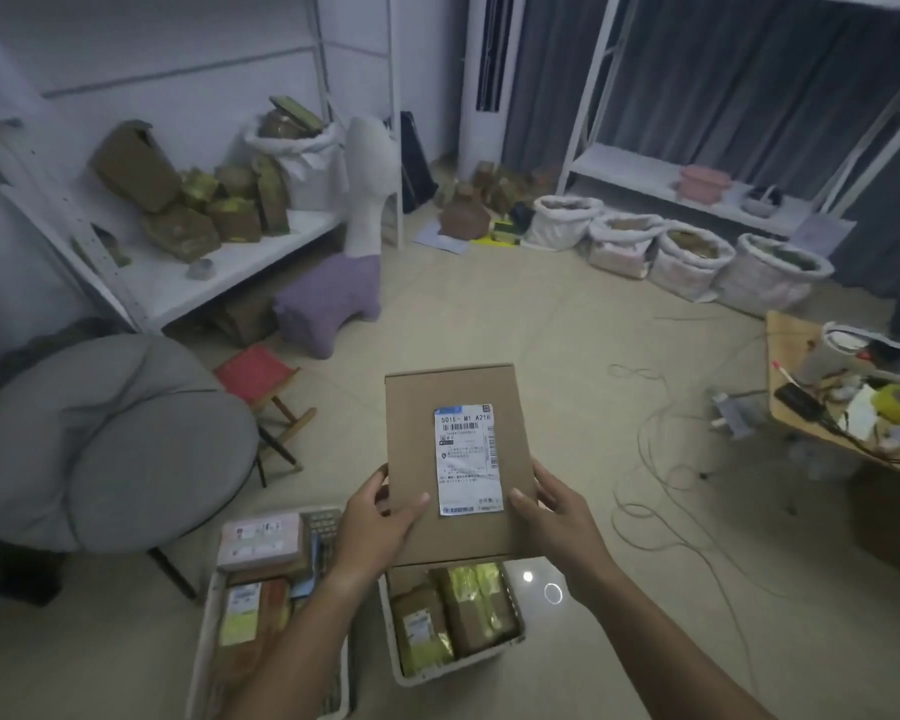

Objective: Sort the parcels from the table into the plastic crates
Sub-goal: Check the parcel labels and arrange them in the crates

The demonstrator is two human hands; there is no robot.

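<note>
1. Both hands grip one flat cardboard parcel (458,459) by its near corners: the left hand (380,522) holds the near-left corner with the thumb on top, and the right hand (552,511) holds the near-right corner the same way.
2. The parcel is lifted in front of the person, label (467,459) up, its long axis running away from the body.
3. Directly below its near edge sits the right crate (510,644), already holding brown and yellow-taped parcels; the left crate (204,636), just beside it under the left forearm, is also part filled.
4. Judging by this, the drop is a short lowering; both hands are equally near the right crate.
5. The crates stand on a pale floor (541,314); a cluttered tabletop (780,330) lies to the right, with shelves (188,272), sacks (697,252) and loose cables (655,459) around.
</note>
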